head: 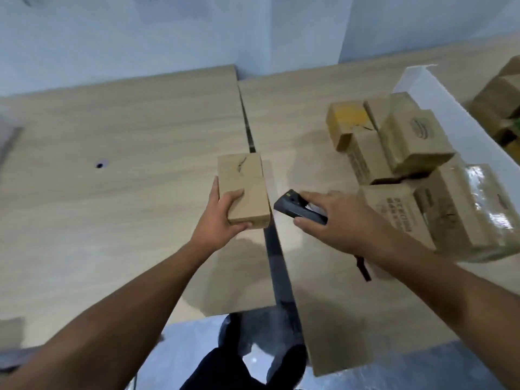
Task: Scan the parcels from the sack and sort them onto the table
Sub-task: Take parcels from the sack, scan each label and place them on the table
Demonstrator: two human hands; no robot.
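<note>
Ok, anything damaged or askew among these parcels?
The small box in the left hand has a dark jagged mark, possibly a tear, near its top's far end. The stacked boxes on the right lie jumbled, several tilted. The right hand holds a scanner; nothing spilled.

Left table (112, 220) & right table (304, 130), both light wood-grain, sitting side by side w/ dark gap (277, 266) running btwn them. Small dark hole (99, 165) showing in left tabletop. Pale bluish wall (140, 38) standing behind. White panel (439, 88) cutting across right table's rt side. Grey floor (180, 347) reflecting light at btm
</note>
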